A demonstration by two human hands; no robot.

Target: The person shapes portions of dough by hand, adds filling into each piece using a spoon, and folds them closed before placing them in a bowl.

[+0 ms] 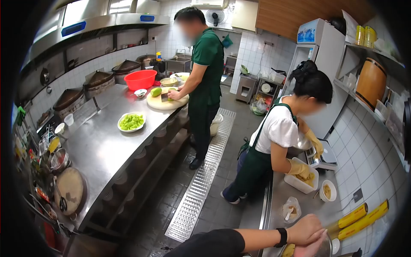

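Note:
My left hand (305, 230) reaches in at the bottom right, below a black sleeve and a dark wristband (281, 237). Its fingers are bent and closed over a smooth pinkish shape (311, 249). Whether this shape is my right hand or something held, I cannot tell. Both are above a metal bowl (329, 248), which the frame's edge cuts off. Yellowish food (289, 250) shows beside them. Nearby on the steel counter (274, 214) stands a clear tub (291, 209) with a white spoon in it.
A co-worker (274, 137) in yellow gloves handles food in a white container (303, 180) near a scale (323, 156) and white bowl (328, 191). Yellow rolls (364, 220) lie by the wall. Across the aisle, another person (205, 81) cuts green produce on a board (156, 102).

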